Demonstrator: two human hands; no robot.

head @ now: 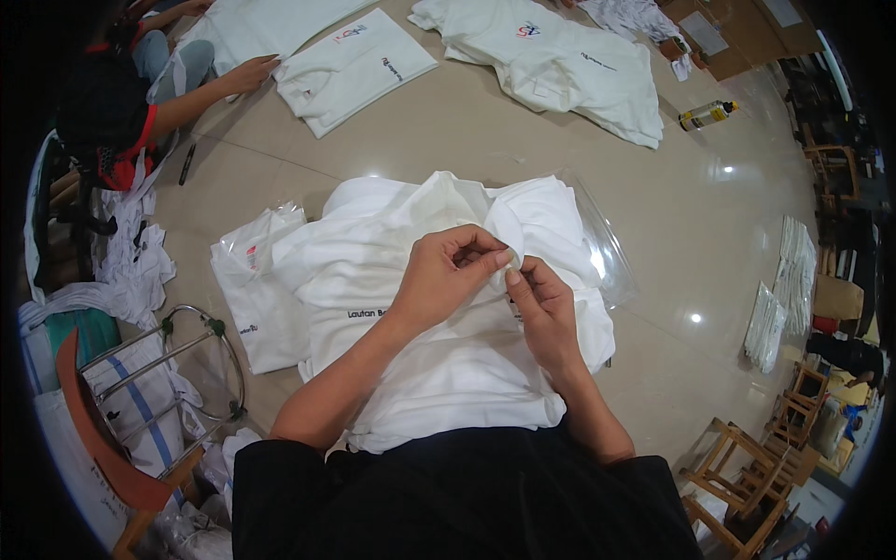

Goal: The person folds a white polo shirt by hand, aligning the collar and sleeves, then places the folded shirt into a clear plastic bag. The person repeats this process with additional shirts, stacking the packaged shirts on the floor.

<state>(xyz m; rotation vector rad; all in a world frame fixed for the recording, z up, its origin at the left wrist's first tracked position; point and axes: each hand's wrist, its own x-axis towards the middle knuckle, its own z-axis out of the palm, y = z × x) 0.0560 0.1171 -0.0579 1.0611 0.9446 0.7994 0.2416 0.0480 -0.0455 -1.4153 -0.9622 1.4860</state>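
White printed shirts lie in a loose heap on the floor in front of me, reaching up to my lap. Near the heap's upper middle, my left hand pinches a raised fold of white fabric between thumb and fingers. My right hand grips the same fold just beside it, thumb on top. Whether this fold is a collar or a placket I cannot tell. A clear plastic bag sticks out from under the heap at the right. Left of it, a folded white shirt in clear plastic lies against the heap.
A co-worker's hand touches white fabric beside a folded white shirt. More shirts and a spray can lie beyond. A metal-framed stool is at left, wooden stools at lower right, packed bundles at right.
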